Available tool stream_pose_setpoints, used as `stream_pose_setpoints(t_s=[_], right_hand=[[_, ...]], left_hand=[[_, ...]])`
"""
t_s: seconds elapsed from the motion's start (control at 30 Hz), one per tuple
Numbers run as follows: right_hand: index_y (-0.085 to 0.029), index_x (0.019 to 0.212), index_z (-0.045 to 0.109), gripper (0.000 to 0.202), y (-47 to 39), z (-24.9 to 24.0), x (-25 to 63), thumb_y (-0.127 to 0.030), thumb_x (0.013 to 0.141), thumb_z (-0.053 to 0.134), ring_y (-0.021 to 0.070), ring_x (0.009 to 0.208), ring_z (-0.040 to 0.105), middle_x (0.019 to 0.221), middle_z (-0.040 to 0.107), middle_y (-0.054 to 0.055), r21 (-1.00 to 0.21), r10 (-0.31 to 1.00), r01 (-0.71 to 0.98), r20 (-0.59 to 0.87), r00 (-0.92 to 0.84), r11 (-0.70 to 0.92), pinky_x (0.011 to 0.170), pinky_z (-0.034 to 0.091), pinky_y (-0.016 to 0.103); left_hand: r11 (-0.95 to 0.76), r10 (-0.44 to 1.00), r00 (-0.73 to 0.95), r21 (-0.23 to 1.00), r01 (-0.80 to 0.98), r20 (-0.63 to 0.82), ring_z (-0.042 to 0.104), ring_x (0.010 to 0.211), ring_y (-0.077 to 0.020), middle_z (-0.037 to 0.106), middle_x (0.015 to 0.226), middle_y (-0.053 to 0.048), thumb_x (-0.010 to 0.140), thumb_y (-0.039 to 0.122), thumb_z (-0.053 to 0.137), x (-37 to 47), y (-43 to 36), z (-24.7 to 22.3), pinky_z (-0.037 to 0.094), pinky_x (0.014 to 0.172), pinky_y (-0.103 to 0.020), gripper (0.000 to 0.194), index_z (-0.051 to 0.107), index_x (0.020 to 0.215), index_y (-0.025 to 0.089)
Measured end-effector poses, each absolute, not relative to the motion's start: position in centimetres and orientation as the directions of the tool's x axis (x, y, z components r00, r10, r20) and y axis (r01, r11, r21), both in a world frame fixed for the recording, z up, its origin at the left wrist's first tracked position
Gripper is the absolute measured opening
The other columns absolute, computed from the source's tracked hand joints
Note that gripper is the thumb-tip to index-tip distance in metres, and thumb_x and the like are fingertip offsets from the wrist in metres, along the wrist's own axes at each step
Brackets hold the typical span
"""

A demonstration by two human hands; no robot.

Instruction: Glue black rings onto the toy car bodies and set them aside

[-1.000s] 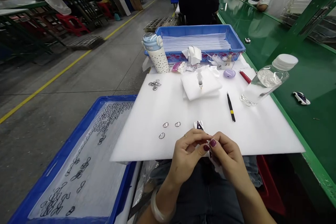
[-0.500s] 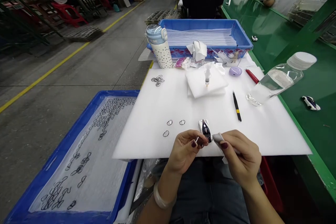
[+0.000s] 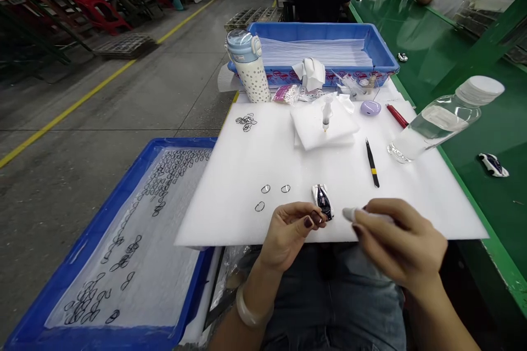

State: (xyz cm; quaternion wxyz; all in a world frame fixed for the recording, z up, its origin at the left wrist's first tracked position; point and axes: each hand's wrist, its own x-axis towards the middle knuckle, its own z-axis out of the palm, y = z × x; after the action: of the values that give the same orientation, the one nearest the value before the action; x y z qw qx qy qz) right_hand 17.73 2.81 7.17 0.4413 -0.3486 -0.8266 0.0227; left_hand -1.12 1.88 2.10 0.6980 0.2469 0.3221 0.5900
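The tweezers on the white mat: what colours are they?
Black tweezers with a yellow band near the middle, seen in the head view.

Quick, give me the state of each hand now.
Left hand: closed, pinching the toy car on the foam sheet.
Right hand: closed, holding a white cloth.

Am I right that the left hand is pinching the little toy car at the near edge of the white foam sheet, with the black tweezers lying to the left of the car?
Not quite. The head view shows the left hand pinching the toy car at the near edge of the white foam sheet, but the black tweezers lie to the right of the car, not the left.
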Motion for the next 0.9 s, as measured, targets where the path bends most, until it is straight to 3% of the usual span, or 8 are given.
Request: stream_pose_setpoints(t_s=[0.07,0.17,0.23,0.3,0.5,0.67,0.9], right_hand=[[-0.023,0.102,0.071,0.021,3.2,6.9,18.5,-0.009,0.087,0.065,0.0127,0.065,0.061,0.086,0.064,0.004,-0.478,0.678,0.546,0.691,-0.251,0.689,0.05,0.047,0.024],[-0.023,0.097,0.074,0.018,3.9,5.4,18.3,-0.011,0.088,0.064,0.0141,0.066,0.063,0.081,0.065,0.003,-0.645,0.78,0.47,0.6,-0.177,0.603,0.052,0.048,0.026],[-0.021,0.092,0.074,0.013,4.3,4.2,17.7,-0.014,0.09,0.063,0.0137,0.065,0.063,0.078,0.065,0.002,-0.713,0.832,0.443,0.529,-0.167,0.543,0.054,0.049,0.026],[-0.02,0.09,0.074,0.013,4.6,3.2,17.1,-0.016,0.091,0.061,0.0131,0.065,0.063,0.076,0.065,0.002,-0.753,0.866,0.436,0.473,-0.161,0.493,0.056,0.049,0.025],[-0.019,0.087,0.073,0.009,5.1,2.9,16.6,-0.021,0.089,0.064,0.0141,0.069,0.063,0.077,0.065,0.002,-0.772,0.943,0.542,0.248,-0.222,0.331,0.059,0.047,0.025],[-0.019,0.085,0.072,0.01,5.3,3.3,16.5,-0.021,0.089,0.063,0.0142,0.068,0.062,0.078,0.065,0.002,-0.767,0.957,0.583,0.147,-0.249,0.269,0.059,0.043,0.025],[-0.02,0.086,0.071,0.007,5.4,3.1,16.4,-0.021,0.089,0.065,0.0126,0.068,0.061,0.079,0.064,0.0,-0.776,0.955,0.569,0.148,-0.255,0.272,0.059,0.042,0.024]], left_hand=[[0.118,0.993,0.042,0.831,-0.543,-0.113,0.069,0.067,-0.0159,0.076,0.073,-0.007,0.065,0.034,0.09,-1.5,1.7,2.2,0.058,0.067,-0.025,0.022,0.081,0.077,0.019],[-0.069,0.988,-0.147,0.99,-0.121,0.051,0.069,0.074,-0.0194,0.077,0.08,-0.007,0.071,0.023,0.085,-1.7,1.4,2.1,0.057,0.073,-0.029,0.012,0.082,0.082,0.021],[-0.174,0.957,-0.198,0.966,0.19,0.211,0.069,0.078,-0.0205,0.077,0.084,-0.006,0.074,0.017,0.08,-1.4,1.3,2.0,0.056,0.076,-0.031,0.014,0.082,0.086,0.024],[-0.25,0.928,-0.173,0.897,0.364,0.329,0.069,0.078,-0.0204,0.077,0.084,-0.005,0.077,0.015,0.076,-0.8,1.4,1.7,0.055,0.078,-0.031,0.019,0.081,0.09,0.026],[-0.366,0.87,-0.079,0.745,0.557,0.486,0.067,0.074,-0.0154,0.071,0.085,-0.003,0.083,0.014,0.071,0.2,1.8,1.0,0.056,0.07,-0.025,0.019,0.078,0.098,0.023],[-0.321,0.904,-0.04,0.737,0.595,0.426,0.063,0.069,-0.0115,0.065,0.085,-0.001,0.081,0.012,0.073,-0.4,1.7,1.2,0.057,0.069,-0.024,0.023,0.073,0.102,0.019],[-0.232,0.932,-0.089,0.767,0.598,0.352,0.069,0.101,-0.0213,0.07,0.121,-0.009,0.085,0.017,0.069,-0.5,1.8,1.2,0.063,0.077,-0.033,0.026,0.072,0.11,0.018]])
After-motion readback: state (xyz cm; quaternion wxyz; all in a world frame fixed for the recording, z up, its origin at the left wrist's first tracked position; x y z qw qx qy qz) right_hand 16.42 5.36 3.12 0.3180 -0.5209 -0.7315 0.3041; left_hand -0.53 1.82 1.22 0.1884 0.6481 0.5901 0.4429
